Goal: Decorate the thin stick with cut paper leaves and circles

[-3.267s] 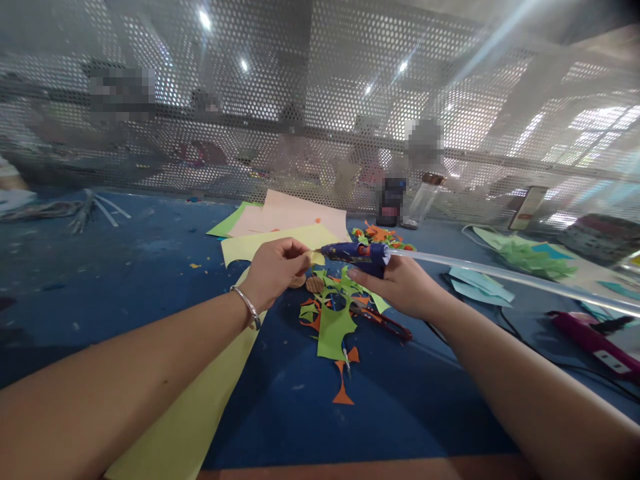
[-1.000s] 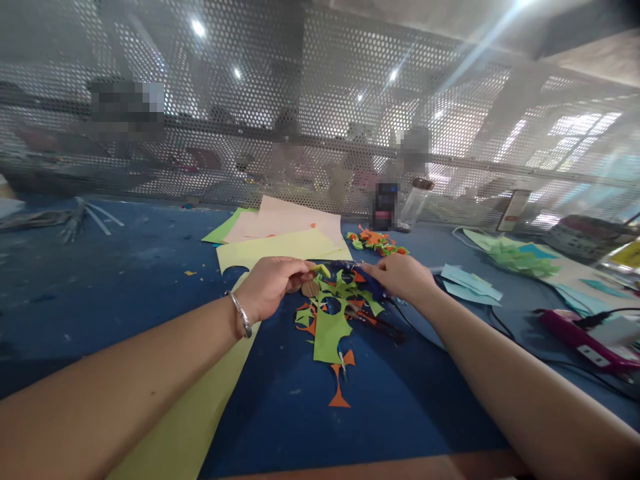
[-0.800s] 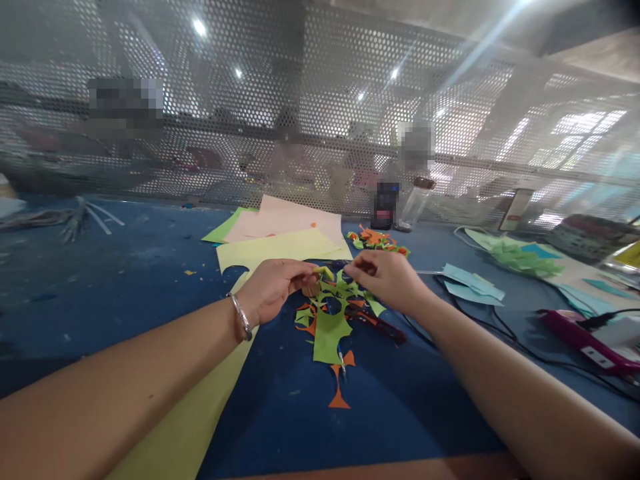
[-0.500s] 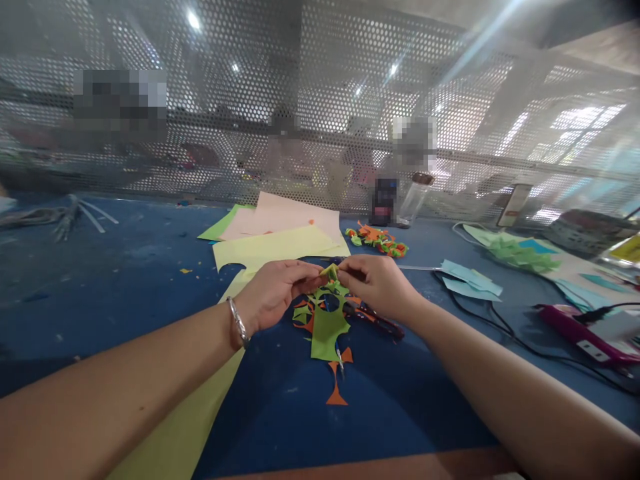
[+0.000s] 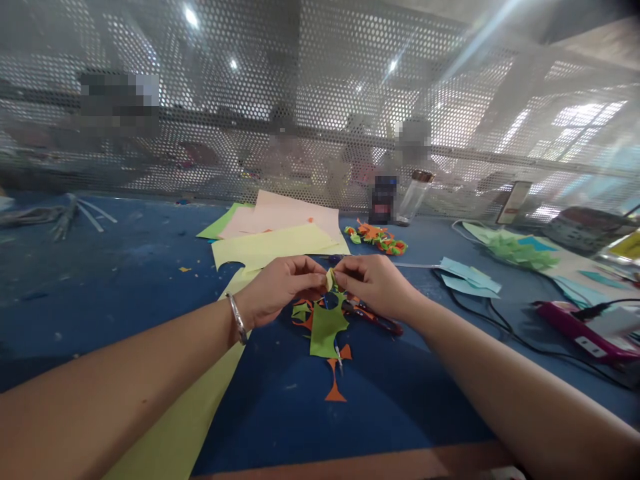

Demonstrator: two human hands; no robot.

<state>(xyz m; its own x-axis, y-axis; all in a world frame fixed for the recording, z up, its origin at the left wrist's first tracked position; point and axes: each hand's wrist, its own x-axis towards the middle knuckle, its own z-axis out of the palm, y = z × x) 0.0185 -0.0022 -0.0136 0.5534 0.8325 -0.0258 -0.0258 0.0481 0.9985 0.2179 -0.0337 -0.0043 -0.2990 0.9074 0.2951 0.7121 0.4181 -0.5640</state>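
Observation:
Between my two hands is a small folded piece of yellow paper (image 5: 329,279). My left hand (image 5: 283,287), with a silver bangle on its wrist, pinches its left side. My right hand (image 5: 373,279) grips the right side with fingertips and thumb. Just below lies a green paper scrap (image 5: 326,330) with curved cut-outs. Orange paper scraps (image 5: 334,383) lie nearer to me, and a slim pen-like tool (image 5: 339,357) sticks out from beneath the green scrap. Scissors with a dark red handle (image 5: 383,322) rest under my right hand, partly hidden.
Behind my hands lie yellow paper sheets (image 5: 273,245) and pale pink sheets (image 5: 295,215). Curled orange and green paper pieces (image 5: 380,239) sit beyond my right hand. Light blue papers (image 5: 470,277), a black cable and a magenta power strip (image 5: 583,333) are at the right. A perforated metal screen (image 5: 300,87) borders the table.
The yellow paper has turned between my fingertips, from a peaked fold to a narrower upright shape. Both hands stay almost in place.

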